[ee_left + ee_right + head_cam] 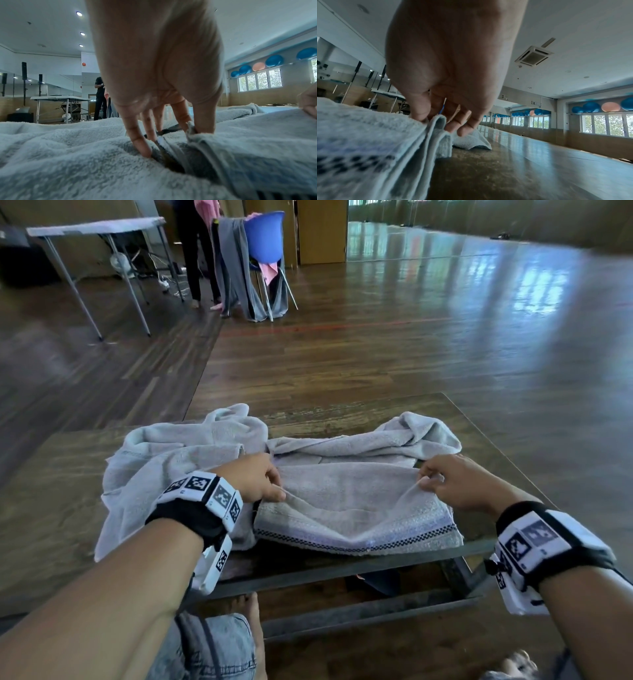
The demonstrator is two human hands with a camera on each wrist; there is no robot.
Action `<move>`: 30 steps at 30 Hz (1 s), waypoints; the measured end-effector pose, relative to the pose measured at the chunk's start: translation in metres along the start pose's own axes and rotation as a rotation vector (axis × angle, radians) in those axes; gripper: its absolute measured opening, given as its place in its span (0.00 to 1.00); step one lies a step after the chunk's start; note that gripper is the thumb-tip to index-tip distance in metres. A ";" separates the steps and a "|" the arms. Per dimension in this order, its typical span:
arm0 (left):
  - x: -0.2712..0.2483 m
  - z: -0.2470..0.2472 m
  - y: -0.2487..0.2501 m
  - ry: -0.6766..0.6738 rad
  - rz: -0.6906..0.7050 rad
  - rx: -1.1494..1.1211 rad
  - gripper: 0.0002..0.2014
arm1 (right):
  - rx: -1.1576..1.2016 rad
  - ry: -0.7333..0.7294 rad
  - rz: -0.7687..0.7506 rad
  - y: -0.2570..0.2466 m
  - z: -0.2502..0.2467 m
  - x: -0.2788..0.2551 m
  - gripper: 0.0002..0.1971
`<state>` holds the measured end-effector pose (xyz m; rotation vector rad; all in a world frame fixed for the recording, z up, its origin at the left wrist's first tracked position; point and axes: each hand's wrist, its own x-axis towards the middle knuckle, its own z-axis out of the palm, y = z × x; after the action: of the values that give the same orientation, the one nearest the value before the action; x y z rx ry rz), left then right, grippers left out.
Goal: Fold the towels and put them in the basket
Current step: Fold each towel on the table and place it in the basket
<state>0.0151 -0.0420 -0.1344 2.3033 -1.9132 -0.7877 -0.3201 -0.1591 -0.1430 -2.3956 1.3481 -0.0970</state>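
At centre frame the grey towel [352,508] lies on the low wooden table [359,412], a second towel [164,460] bunched at its left. The left hand [251,479] pinches its left edge and the right hand [455,482] its right edge. The left hand's other fingers [139,142] seem to press into the cloth.

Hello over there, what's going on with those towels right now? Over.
Left hand and right hand each pinch the near towel at its sides, mid-fold on the table. Second towel crumpled to the left. No basket seen.
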 end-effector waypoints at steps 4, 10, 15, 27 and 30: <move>0.001 -0.006 0.005 0.011 -0.019 -0.028 0.07 | 0.052 0.020 0.008 -0.004 -0.014 -0.004 0.09; -0.010 -0.037 0.025 0.380 0.142 -0.172 0.07 | 0.177 0.584 -0.083 -0.013 -0.021 0.007 0.05; -0.012 -0.052 0.029 0.968 0.188 -0.333 0.07 | 0.438 0.986 -0.141 -0.012 -0.036 0.018 0.05; -0.016 -0.035 0.009 0.510 0.123 -0.361 0.04 | 0.428 0.670 0.039 0.021 -0.023 0.011 0.07; -0.019 -0.033 0.011 0.445 0.152 -0.419 0.04 | 0.475 0.690 -0.055 0.019 -0.026 0.006 0.06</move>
<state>0.0166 -0.0360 -0.0947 1.8632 -1.5323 -0.5361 -0.3384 -0.1803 -0.1266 -2.0455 1.3144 -1.2051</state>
